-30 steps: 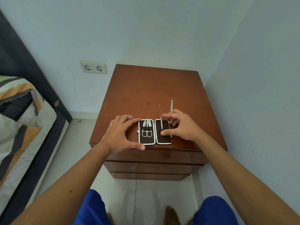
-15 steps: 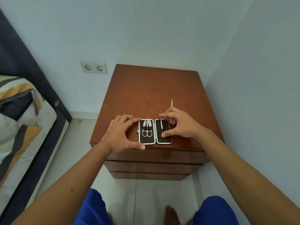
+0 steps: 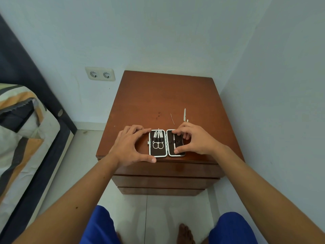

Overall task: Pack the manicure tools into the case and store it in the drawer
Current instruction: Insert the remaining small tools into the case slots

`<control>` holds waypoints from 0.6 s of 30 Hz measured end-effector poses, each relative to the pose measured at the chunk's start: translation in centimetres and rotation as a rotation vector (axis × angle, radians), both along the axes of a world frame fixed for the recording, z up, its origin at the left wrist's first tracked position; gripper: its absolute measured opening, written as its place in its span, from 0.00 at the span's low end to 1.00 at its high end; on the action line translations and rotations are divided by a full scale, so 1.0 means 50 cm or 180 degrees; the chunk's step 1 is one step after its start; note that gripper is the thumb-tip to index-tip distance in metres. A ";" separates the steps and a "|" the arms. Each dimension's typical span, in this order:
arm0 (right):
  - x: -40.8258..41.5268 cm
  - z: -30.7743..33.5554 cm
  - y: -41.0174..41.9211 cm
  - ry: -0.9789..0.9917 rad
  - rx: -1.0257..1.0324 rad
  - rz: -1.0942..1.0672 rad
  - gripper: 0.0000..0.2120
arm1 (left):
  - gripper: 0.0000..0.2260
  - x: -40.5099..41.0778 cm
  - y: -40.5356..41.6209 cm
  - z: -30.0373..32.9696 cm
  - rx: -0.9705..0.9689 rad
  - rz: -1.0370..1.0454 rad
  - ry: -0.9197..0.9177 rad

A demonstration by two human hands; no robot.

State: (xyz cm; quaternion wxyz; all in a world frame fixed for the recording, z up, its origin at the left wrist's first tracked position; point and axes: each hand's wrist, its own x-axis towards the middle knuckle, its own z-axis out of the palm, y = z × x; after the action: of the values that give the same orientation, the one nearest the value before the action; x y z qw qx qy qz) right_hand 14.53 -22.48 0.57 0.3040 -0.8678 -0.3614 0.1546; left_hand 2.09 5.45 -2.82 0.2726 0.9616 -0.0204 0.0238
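The open manicure case (image 3: 158,153) lies near the front edge of the nightstand (image 3: 158,99). Its left half holds scissors and two clippers. A slim metal tool (image 3: 174,138) lies in the right half. My left hand (image 3: 128,147) grips the left half, index finger at the top corner and thumb at the bottom corner. My right hand (image 3: 197,140) pinches the right half lengthwise, index fingertip on the tool's top end and thumb on the lower edge. A thin wire-like tool (image 3: 172,118) and a flat file (image 3: 184,114) lie loose behind the case.
Below the top, the nightstand's stacked drawer fronts (image 3: 165,182) are all closed. Walls stand close behind and to the right. A bed (image 3: 22,131) with striped bedding is at the left, and a double socket (image 3: 100,74) is on the wall. My bare feet are on the tiled floor.
My right hand's index finger has slid the slim tool down into the case's right half, and its thumb moved to the lower edge. The left hand has stayed put.
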 end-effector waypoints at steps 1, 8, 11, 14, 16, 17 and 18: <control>-0.001 0.000 0.000 0.0016 0.0017 -0.0013 0.35 | 0.54 0.000 0.000 0.000 0.0002 -0.0001 0.0002; 0.009 0.000 -0.007 0.0217 0.0363 -0.0215 0.31 | 0.54 -0.001 -0.001 0.002 -0.0028 -0.0003 -0.0020; 0.029 0.000 -0.004 0.0129 0.0594 -0.0527 0.21 | 0.53 -0.002 -0.001 0.003 -0.0026 -0.0010 -0.0021; 0.065 -0.006 0.005 -0.0186 0.0626 -0.1076 0.13 | 0.52 -0.003 -0.001 0.001 0.0019 -0.0013 -0.0033; 0.091 -0.009 0.008 -0.0339 0.0581 -0.1483 0.10 | 0.52 -0.002 -0.001 0.000 0.0036 -0.0014 -0.0037; 0.103 -0.009 0.008 -0.0377 0.0495 -0.1647 0.09 | 0.52 -0.002 -0.001 -0.001 0.0039 -0.0013 -0.0036; 0.113 -0.009 0.008 -0.0377 0.0394 -0.1772 0.08 | 0.52 -0.002 -0.001 -0.001 0.0041 -0.0010 -0.0035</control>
State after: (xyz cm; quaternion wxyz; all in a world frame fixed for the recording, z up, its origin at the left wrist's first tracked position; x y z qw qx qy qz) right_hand 20.20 -22.08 0.12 0.3655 -0.9209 -0.1352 -0.0080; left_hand 2.01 5.39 -2.88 0.2662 0.9632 -0.0236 0.0285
